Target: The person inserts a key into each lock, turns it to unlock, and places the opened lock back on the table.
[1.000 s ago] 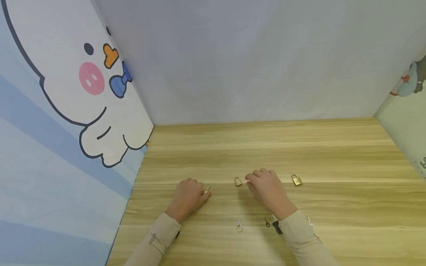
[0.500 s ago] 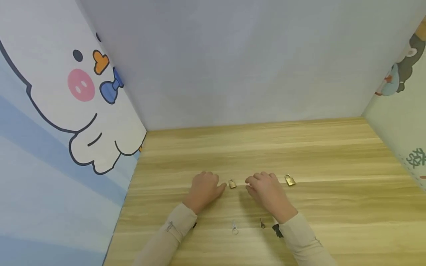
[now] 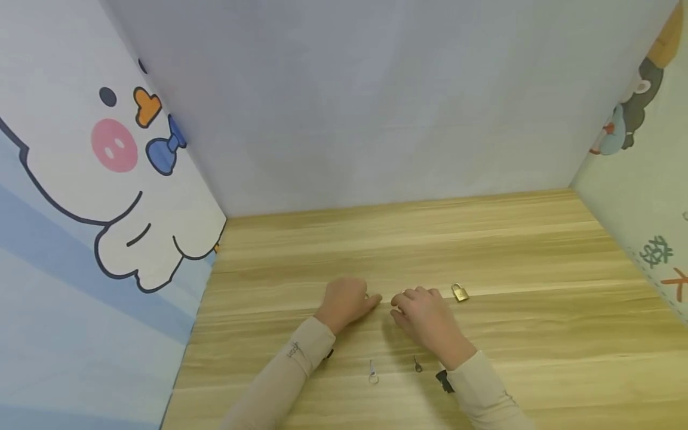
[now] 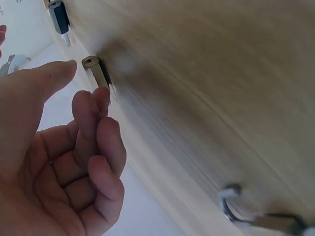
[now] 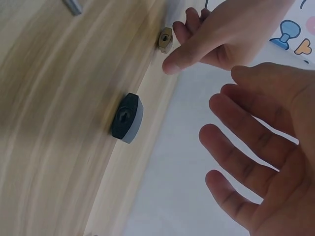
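My left hand (image 3: pixel 346 301) reaches around a small brass padlock (image 4: pixel 96 71) lying on the table. Thumb and fingers stand on either side of it; I cannot tell if they touch. In the head view that hand mostly hides the padlock. My right hand (image 3: pixel 427 313) hovers with bent, spread fingers, holding nothing. Right of it lies a larger padlock (image 3: pixel 460 292), whose dark keyhole end faces the right wrist view. Another padlock's shackle (image 4: pixel 229 199), blurred, shows low in the left wrist view; the left hand and arm cover it in the head view.
Nearer the person lie a key on a ring (image 3: pixel 373 373) and a darker key (image 3: pixel 417 364). The wooden table (image 3: pixel 301 245) ends at a grey back wall (image 3: pixel 387 107). Cartoon-printed panels rise on the left (image 3: pixel 70 251) and right (image 3: pixel 623 197).
My left hand has moved right, from the left padlock to the middle one. The right hand keeps about its place. The head view has shifted slightly; the right padlock has not visibly moved on the table.
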The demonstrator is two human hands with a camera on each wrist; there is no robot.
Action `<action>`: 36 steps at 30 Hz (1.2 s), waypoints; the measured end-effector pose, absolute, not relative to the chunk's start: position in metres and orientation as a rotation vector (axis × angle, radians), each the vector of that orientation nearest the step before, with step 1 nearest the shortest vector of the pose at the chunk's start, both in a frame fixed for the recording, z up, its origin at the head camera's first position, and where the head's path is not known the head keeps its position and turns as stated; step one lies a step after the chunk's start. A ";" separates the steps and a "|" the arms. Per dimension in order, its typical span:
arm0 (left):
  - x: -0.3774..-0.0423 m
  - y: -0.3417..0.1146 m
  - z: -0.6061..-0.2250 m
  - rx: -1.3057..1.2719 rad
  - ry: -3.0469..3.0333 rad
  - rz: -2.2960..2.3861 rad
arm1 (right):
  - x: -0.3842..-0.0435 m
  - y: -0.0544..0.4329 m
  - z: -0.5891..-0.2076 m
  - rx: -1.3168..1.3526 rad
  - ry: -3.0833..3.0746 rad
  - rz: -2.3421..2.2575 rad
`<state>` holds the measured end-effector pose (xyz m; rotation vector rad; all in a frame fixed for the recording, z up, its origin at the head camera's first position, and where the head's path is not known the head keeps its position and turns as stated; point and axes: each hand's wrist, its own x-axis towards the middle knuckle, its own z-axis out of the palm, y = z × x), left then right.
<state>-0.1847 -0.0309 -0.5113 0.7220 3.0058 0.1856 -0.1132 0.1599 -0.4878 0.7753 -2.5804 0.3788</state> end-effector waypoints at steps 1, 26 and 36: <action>-0.186 -0.029 -0.512 0.717 2.994 0.171 | -0.113 0.160 -0.488 0.780 -2.574 0.384; -0.187 -0.034 -0.473 0.579 2.868 0.370 | -0.081 0.133 -0.494 0.843 -2.720 0.406; -0.182 -0.037 -0.459 0.600 2.924 0.408 | -0.057 0.109 -0.501 0.879 -2.979 0.405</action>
